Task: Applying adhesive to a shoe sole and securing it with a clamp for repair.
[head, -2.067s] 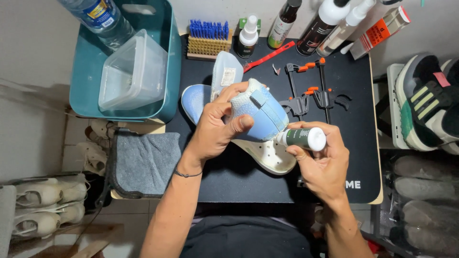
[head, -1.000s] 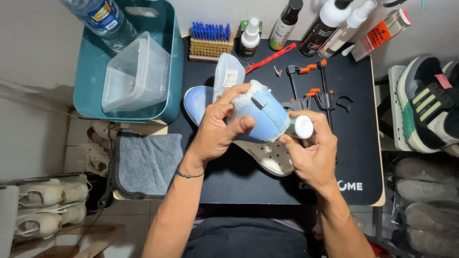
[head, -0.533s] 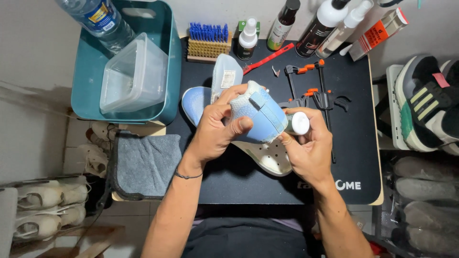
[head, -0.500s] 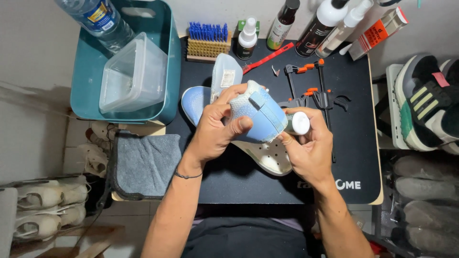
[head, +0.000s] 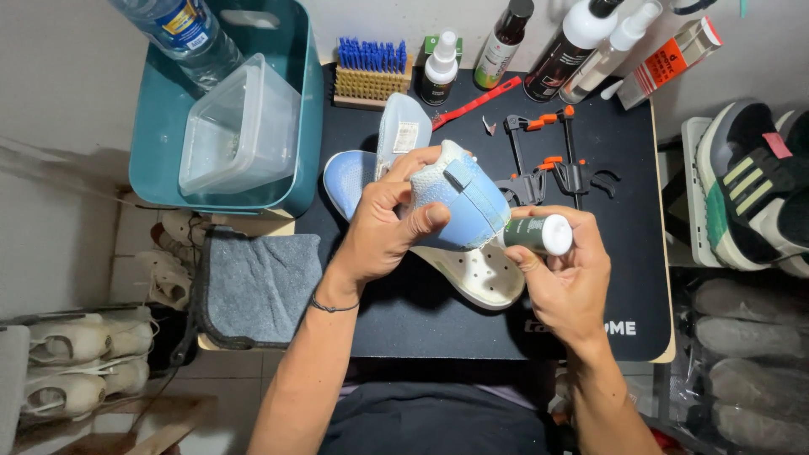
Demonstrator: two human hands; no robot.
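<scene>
My left hand grips a light blue shoe by its heel, holding it tilted above the black mat. My right hand holds a small dark green bottle with a white base, its tip pressed against the shoe's side. Under the shoe lies a cream perforated insole. A blue insole and a pale sole piece lie behind the shoe.
A teal tub at the left holds a clear plastic box and a water bottle. A brush, spray bottles, a red tool and clamps line the back. Grey cloth lies left; sneakers right.
My right hand tipped the bottle from base-up to lying sideways, its tip against the shoe. The left hand keeps the shoe almost still.
</scene>
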